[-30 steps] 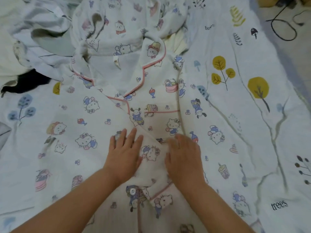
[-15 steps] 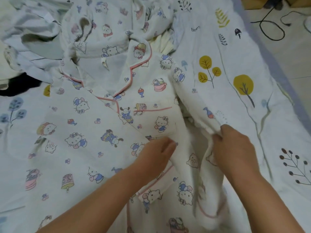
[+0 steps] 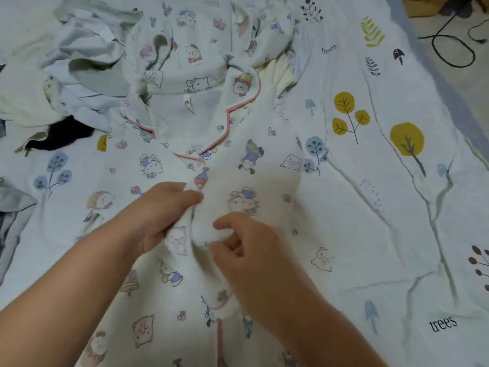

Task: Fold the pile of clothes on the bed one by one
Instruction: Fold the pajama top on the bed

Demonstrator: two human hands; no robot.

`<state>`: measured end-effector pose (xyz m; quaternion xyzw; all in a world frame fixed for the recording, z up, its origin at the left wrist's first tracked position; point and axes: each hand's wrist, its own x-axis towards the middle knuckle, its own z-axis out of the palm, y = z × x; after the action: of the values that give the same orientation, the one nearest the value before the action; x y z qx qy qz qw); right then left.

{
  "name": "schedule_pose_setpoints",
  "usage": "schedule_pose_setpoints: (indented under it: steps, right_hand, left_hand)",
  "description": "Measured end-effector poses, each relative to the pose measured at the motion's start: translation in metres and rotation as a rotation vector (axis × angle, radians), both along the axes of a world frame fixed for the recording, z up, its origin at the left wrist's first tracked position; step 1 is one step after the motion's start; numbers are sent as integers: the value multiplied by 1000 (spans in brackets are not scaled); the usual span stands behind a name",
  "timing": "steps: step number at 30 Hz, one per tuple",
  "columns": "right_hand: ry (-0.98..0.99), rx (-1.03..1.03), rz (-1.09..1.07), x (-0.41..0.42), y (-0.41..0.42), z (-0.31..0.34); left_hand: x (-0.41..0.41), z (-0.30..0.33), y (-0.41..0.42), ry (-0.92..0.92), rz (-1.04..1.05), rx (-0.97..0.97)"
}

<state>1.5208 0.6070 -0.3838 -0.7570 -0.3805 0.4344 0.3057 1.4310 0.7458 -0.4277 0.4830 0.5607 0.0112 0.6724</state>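
A white cartoon-print pyjama shirt (image 3: 169,165) with pink piping lies front up on the bed, collar away from me. Its right side is folded in over the middle, inside out. My left hand (image 3: 161,210) grips the folded edge of cloth at the shirt's centre. My right hand (image 3: 246,250) pinches the same fold just below, fingers curled. More clothes of the pile (image 3: 87,62) lie bunched at the far left, among them matching print fabric (image 3: 201,49).
The bed sheet (image 3: 383,181) with a tree print spreads to the right. A black garment (image 3: 66,133) and a grey one (image 3: 13,215) lie at the left. Floor with a black cable (image 3: 455,46) shows at the top right past the bed's edge.
My right hand has carried the shirt's right side in over the middle. Both hands have come together at the centre and now grip the fold.
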Motion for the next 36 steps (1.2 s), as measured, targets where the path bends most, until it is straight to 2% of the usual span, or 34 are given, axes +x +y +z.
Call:
schedule_pose_setpoints:
  steps: [2,5,8,11,12,16,18,19,20,22,24,27,29,32,34,36]
  right_hand:
    - [-80,-73,-7,0,-2,-20]
    - [-325,-235,-35,6,-8,-53]
    - [-195,-396,-46,4,-15,-79]
    - [-246,-392,86,-12,-14,-94]
    - [-258,-342,54,-18,-11,-94]
    - [-137,-134,-129,-36,-3,-86]
    - [-113,-88,-35,-44,-2,-79]
    - [-107,-106,42,-47,-2,-76]
    - [-107,-156,115,-48,-3,-75]
    - [-137,-214,102,-38,-3,-76]
    - [-322,-166,-66,-14,1,-83]
    - [-683,-187,-315,36,12,-103]
    - [-721,-289,-365,63,21,-117]
    - [-692,-460,-258,92,32,-136]
    - [-713,-402,-170,111,35,-142]
    - [-814,-245,-160,127,30,-142]
  left_hand:
    - [-18,-25,6,176,46,130]
    - [-34,-47,-5,358,31,239]
    - [-46,-55,-19,398,-134,161]
    - [-54,-54,-27,275,-236,42]
    - [-56,-53,-28,208,-194,26]
    - [-69,-42,-16,-72,188,-49]
    - [-83,-37,-4,-125,223,-91]
    - [-90,-37,1,-61,169,-91]
    - [-97,-40,4,89,32,-23]
    - [-108,-50,9,458,-312,228]
    - [-111,-55,9,593,-440,337]
    - [-117,-60,5,560,-517,291]
    - [-122,-64,2,498,-519,277]
    - [-124,-67,-2,430,-415,415]
    - [-125,-66,-1,397,-319,564]
    - [-127,-65,1,394,-282,703]
